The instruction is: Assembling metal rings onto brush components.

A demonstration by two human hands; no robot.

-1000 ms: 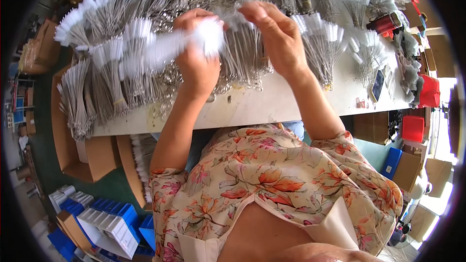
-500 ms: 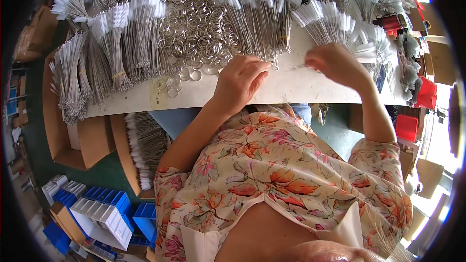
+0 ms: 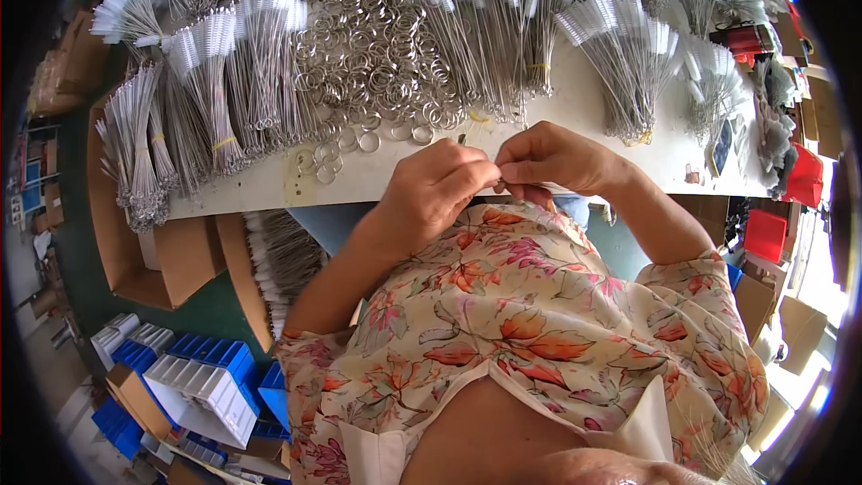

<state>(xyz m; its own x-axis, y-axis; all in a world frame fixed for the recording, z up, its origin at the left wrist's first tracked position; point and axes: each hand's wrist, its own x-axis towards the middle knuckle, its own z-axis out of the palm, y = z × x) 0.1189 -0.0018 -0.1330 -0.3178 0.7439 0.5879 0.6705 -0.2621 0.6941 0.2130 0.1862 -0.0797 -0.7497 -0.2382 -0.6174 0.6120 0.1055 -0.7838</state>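
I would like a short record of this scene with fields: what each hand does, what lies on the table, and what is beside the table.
left hand: fingertips pinched together against the right hand, near the table's front edge; anything held is too small to tell
right hand: pinched, touching the left hand
white table: loose heap of silver metal rings; bundles of thin wire brushes with white bristles
beside table: brown cardboard box, blue plastic trays, red bins

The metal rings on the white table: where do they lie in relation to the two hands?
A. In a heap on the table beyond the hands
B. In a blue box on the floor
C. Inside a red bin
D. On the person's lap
A: the metal rings lie heaped on the white table, beyond the left hand and the right hand, between bundles of wire brushes.
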